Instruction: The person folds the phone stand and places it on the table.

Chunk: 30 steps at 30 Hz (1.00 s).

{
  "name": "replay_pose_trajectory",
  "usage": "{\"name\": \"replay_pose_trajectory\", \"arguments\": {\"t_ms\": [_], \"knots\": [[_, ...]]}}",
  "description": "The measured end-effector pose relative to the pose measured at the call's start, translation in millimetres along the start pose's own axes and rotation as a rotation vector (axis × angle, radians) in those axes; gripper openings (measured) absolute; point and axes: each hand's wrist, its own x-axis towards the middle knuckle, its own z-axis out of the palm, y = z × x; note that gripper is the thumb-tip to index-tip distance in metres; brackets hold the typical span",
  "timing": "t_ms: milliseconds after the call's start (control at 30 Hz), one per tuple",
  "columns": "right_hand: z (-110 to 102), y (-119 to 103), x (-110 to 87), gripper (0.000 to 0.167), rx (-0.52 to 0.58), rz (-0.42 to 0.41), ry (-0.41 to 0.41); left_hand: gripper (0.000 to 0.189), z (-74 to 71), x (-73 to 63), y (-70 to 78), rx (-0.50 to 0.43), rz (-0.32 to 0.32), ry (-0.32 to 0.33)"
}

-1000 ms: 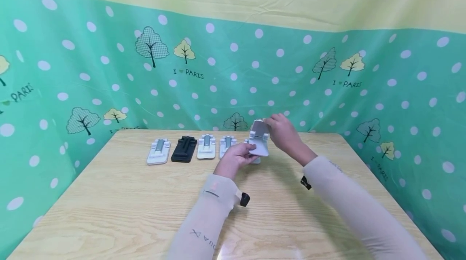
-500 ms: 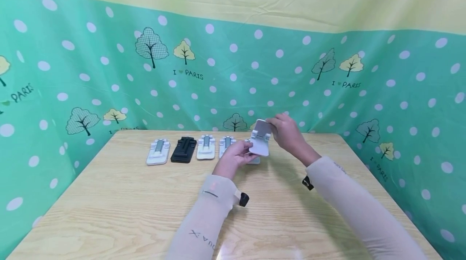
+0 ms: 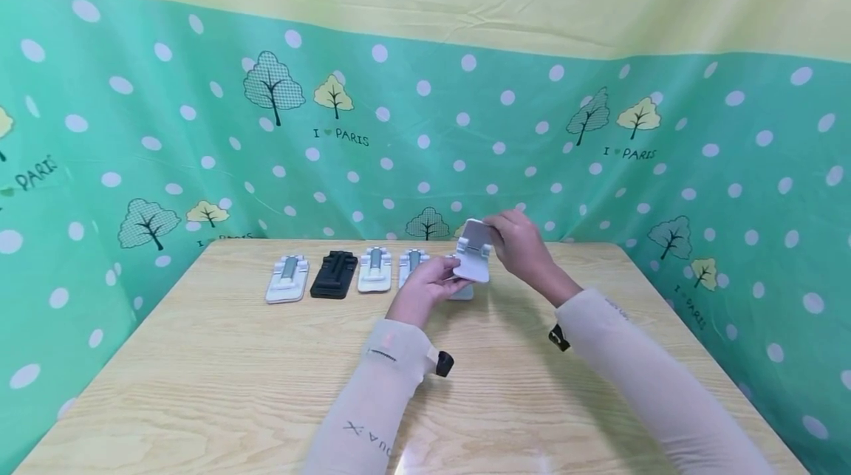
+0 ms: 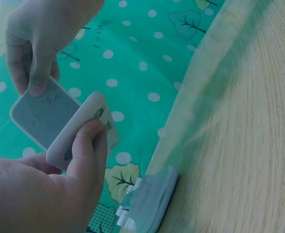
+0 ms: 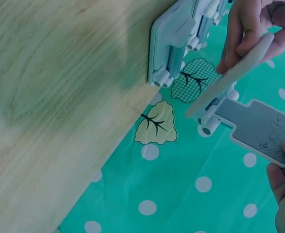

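A white folding phone stand (image 3: 473,267) is held up above the far side of the table, its grey-padded plate (image 4: 45,119) swung out at an angle from the base. My left hand (image 3: 425,289) grips the base by its lower left edge, with the thumb on one face. My right hand (image 3: 525,246) pinches the far end of the padded plate between thumb and fingers. In the right wrist view, the hinge (image 5: 211,119) shows between base and plate. Behind the held stand lies another white stand (image 3: 463,294), mostly hidden.
Left of the hands, a white stand (image 3: 288,280), a black stand (image 3: 335,275) and another white stand (image 3: 375,272) lie in a row. One more white stand (image 3: 413,261) is partly behind my left hand. A green dotted curtain (image 3: 425,157) hangs behind the wooden table (image 3: 219,379).
Both hands keep their hold on the phone stand, which has tilted only slightly. The head view has shifted a little. The stands on the table have not moved.
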Motion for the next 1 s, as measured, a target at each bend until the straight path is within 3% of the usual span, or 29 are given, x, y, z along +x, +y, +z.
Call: {"name": "replay_pose_trajectory", "arguments": {"t_ms": [1000], "knots": [[9, -5, -10.2, 0.016, -0.008, -0.092, 0.030, 0.048, 0.4, 0.1, 3.9, -0.071, 0.001, -0.007]]}}
